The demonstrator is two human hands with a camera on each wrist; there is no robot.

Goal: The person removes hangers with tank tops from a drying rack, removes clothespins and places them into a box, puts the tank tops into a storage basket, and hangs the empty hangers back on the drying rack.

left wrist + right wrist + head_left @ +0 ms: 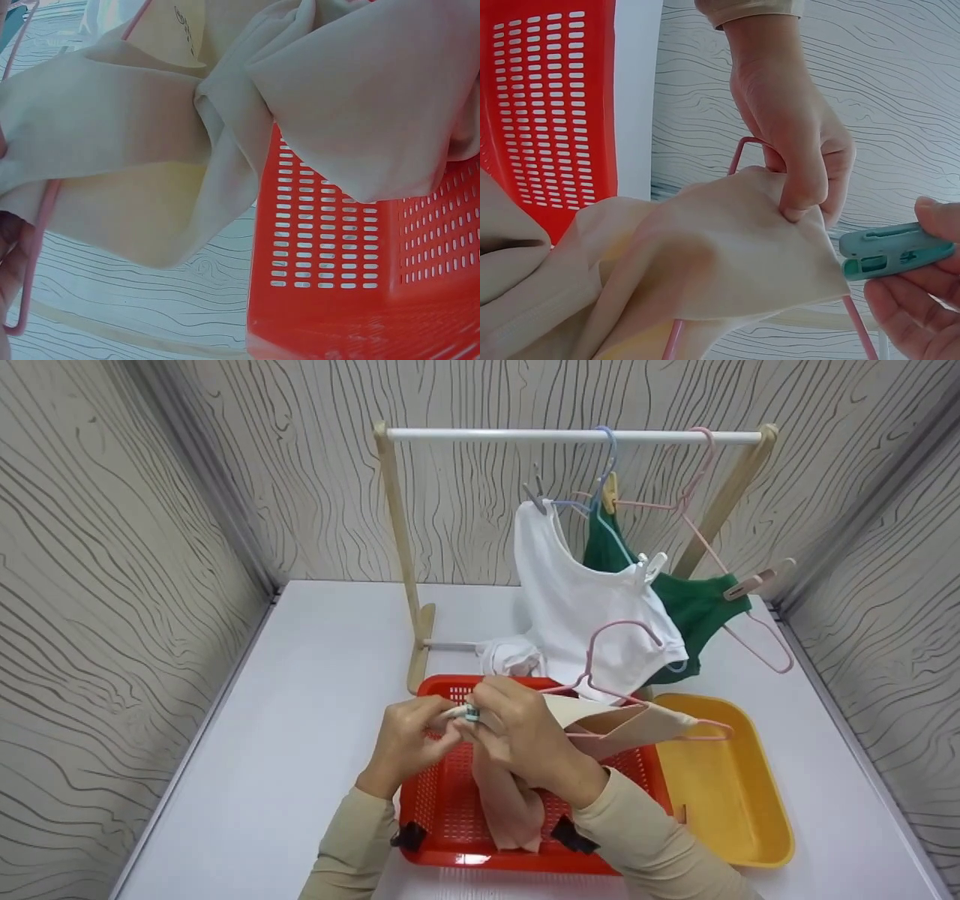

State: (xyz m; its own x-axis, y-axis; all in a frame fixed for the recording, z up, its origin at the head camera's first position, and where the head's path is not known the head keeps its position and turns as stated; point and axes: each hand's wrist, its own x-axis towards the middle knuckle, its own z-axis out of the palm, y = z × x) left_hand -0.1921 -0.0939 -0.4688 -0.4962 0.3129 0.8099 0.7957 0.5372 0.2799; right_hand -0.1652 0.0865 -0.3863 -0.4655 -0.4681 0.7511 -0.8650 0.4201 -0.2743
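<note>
My left hand pinches a beige garment against one end of a pink hanger. Between thumb and fingers, my right hand holds a teal clothespin, its jaws at the edge of the cloth beside the left fingers. In the right wrist view the left hand grips the cloth from above, with the hanger's pink end sticking out behind it. The garment hangs in twisted folds over a red perforated basket; its far shoulder lies over the hanger's other arm.
Behind, a white garment and a green garment hang by clipped hangers from a rack's white bar. A yellow tray stands right of the basket. A bunched white cloth lies at the rack's foot.
</note>
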